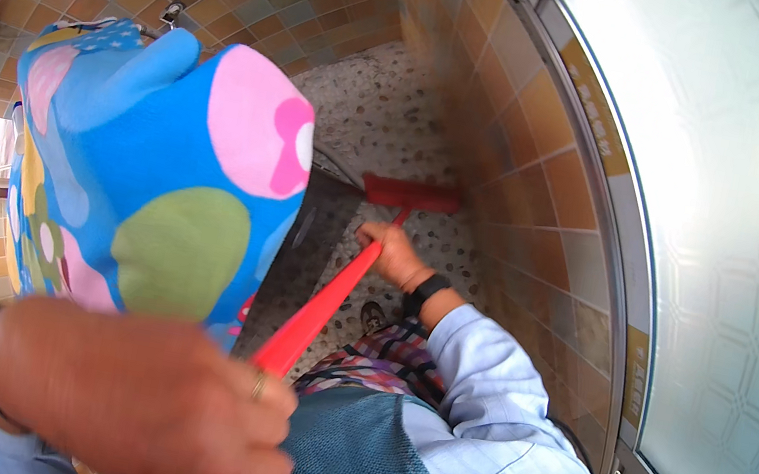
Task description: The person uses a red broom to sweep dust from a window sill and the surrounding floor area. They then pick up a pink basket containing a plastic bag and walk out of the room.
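My left hand [131, 395], with a ring and a dark band at the wrist, is shut on the upper end of a long red handle [316, 313], close to the camera. Lower down the same handle is my right hand [395, 255], wearing a black wristband, its fingers wrapped around the shaft. The handle slants away to a wide red broom or floor-brush head [410, 194], slightly blurred, which is on the pebbled floor [387, 105] near the tiled wall. Whether it has bristles or a blade I cannot tell.
A blue patterned cloth [211, 154] covers a bulky object on the left, beside a dark panel [303, 235]. A tiled wall [547, 190] and frosted glass door [740, 263] stand on the right. A grey hose [339, 165] reaches the brush head. My shoe [373, 317] is below.
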Tool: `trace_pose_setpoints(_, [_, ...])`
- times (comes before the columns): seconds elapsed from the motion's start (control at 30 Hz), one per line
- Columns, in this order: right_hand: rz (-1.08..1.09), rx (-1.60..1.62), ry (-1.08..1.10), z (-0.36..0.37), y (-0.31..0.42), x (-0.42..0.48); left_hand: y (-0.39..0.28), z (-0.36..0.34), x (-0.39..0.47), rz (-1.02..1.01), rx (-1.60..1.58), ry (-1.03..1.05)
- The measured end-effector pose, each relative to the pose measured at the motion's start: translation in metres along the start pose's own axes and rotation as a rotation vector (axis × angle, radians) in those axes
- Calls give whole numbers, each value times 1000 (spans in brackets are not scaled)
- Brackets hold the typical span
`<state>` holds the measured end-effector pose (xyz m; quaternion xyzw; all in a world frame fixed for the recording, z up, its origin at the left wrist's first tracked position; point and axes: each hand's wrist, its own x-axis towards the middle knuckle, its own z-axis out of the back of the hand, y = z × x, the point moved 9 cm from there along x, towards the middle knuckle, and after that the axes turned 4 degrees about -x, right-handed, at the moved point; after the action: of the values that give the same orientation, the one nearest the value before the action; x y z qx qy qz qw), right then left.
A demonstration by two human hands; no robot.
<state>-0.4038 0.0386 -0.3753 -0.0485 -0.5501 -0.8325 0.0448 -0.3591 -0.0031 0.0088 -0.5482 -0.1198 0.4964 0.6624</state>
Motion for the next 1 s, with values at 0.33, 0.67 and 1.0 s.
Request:
trace_pose_setpoints(0.33, [60, 15, 242, -21, 87, -136, -79, -79, -12, -207, -206, -743])
trace_pose_setpoints(0.67, [19, -57, -173, 3, 41, -143, -49, -142, 16, -58, -89, -1282])
trace_pose_setpoints(1.0, [114, -58, -14, -72, 124, -255, -102, -245, -20, -185, -329, -983])
